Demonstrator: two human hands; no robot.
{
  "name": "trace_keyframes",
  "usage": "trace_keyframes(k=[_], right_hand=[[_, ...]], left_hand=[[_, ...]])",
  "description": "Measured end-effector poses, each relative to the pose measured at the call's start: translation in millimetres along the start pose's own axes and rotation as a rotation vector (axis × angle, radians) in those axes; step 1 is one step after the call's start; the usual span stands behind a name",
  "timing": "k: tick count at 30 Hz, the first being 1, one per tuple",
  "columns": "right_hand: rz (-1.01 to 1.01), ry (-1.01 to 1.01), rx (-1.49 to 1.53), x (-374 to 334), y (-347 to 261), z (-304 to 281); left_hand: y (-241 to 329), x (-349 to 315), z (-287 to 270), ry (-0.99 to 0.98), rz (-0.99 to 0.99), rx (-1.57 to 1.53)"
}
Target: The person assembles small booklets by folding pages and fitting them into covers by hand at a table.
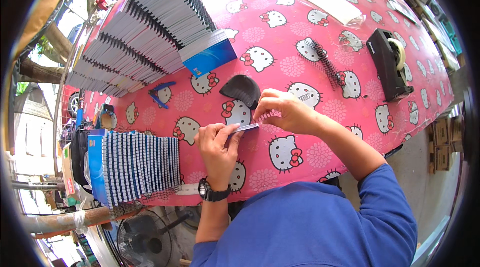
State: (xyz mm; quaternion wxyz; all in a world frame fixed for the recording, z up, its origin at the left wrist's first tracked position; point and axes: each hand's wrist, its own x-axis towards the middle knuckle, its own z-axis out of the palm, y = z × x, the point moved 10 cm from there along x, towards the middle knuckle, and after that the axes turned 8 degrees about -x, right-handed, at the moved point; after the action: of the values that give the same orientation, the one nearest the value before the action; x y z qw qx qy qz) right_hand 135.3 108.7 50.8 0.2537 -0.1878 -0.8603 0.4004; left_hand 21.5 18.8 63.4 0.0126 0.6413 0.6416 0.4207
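Observation:
My left hand (218,144), with a black watch on its wrist, grips a thin booklet (246,127) seen edge-on, its fingers and thumb closed on it. At the booklet's right end, my right hand (286,112) pinches what looks like a thin spiral binding coil (270,115). The fingers partly hide the coil, and I cannot tell how far it runs through the booklet's holes. Just beyond both hands lies a rounded black object (241,90), its kind unclear. Blue-handled pliers (161,94) rest farther left on the table.
Tall stacks of coil-bound booklets (145,32) stand at the back left, a blue cover (210,58) at their near end. Nearer left is another booklet stack (142,167). A dark coil (325,62) and a black tape dispenser (387,64) sit on the pink patterned tablecloth (320,154).

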Motion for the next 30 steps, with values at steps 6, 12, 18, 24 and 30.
trace_keyframes(k=[6,12,18,24,30], right_hand=[[-0.038,-0.097,-0.079,-2.7,-0.5,7.6],[-0.054,-0.001,-0.127,-0.4,-16.9,-7.6],[0.153,-0.273,-0.081,14.8,23.6,9.0],[-0.368,-0.141,-0.509,70.4,28.0,29.6],[-0.083,-0.517,-0.646,86.0,52.2,53.7]], left_hand=[[1.6,-0.6,-0.5,-0.003,-0.008,0.003],[16.7,2.2,4.2,-0.024,0.039,0.041],[25.3,1.7,25.1,-0.205,0.077,0.019],[43.2,6.4,13.3,-0.159,0.183,-0.026],[43.1,2.6,14.3,-0.206,0.186,-0.016]])
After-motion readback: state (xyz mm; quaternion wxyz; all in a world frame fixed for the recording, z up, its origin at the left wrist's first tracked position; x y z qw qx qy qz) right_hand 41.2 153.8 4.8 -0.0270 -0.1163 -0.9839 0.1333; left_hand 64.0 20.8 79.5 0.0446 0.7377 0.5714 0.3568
